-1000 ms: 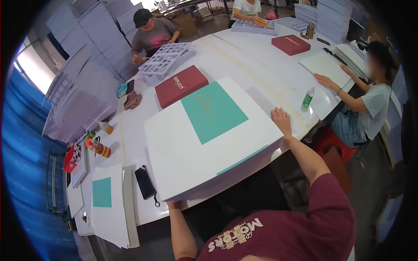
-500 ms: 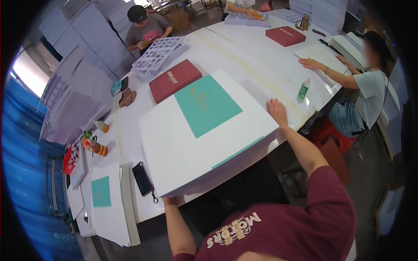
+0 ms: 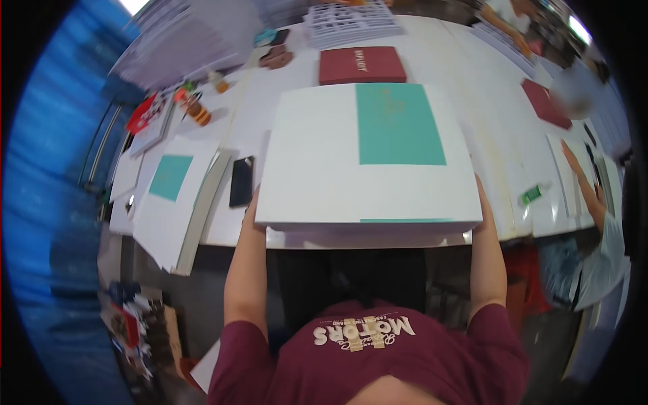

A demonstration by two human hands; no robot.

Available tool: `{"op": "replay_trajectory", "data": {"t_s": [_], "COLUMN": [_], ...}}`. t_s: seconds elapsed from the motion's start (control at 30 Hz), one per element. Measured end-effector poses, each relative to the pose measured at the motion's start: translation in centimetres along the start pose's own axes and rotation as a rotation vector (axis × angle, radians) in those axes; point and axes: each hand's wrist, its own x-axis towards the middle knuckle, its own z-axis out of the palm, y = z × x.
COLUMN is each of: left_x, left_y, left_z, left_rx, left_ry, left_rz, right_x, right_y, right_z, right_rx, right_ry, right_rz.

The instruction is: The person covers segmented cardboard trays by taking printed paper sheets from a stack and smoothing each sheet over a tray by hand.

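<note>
A thick stack of large white sheets (image 3: pixel 317 155) is in front of me, with a teal panel (image 3: pixel 401 131) printed on its top and a narrow teal strip at the near edge. My left hand (image 3: pixel 256 200) grips the stack's left side, its fingers mostly hidden behind the edge. On the opposite side, my right hand (image 3: pixel 480 191) holds the right edge, also with the fingers largely out of sight. A black phone (image 3: pixel 241 181) lies just left of my left hand.
Beyond the stack is a red box (image 3: pixel 362 65). Left stand another sheet pile (image 3: pixel 169 209) and an orange drink bottle (image 3: pixel 193 108). A green bottle (image 3: pixel 532 195) lies to the right, near a co-worker's hand (image 3: pixel 574 158). White trays (image 3: pixel 354 23) sit at the back.
My view has turned left. The stack now sits squarer to me, and my right hand has gone from resting by its right corner to gripping its right side.
</note>
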Motion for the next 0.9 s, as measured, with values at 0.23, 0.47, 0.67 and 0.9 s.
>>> {"op": "replay_trajectory", "data": {"t_s": [0.23, 0.47, 0.67, 0.9], "left_x": [-5.1, -14.9, -14.0, -12.3], "left_y": [0.1, -3.8, -8.0, -8.0], "left_z": [2.4, 5.1, 3.3, 2.6], "left_rx": [-0.115, -0.284, -0.417, -0.266], "left_ry": [-0.010, 0.183, 0.125, 0.140], "left_rz": [-0.168, -0.116, -0.019, 0.103], "right_x": [-0.6, -1.9, -3.4, -5.5], "right_y": [0.8, 2.8, 3.9, 5.3], "right_z": [-0.9, -3.2, -3.9, -3.6], "right_rx": [-0.095, -0.070, -0.083, -0.112], "right_ry": [-0.009, 0.005, -0.003, -0.015], "right_rz": [0.010, 0.027, 0.035, 0.037]}}
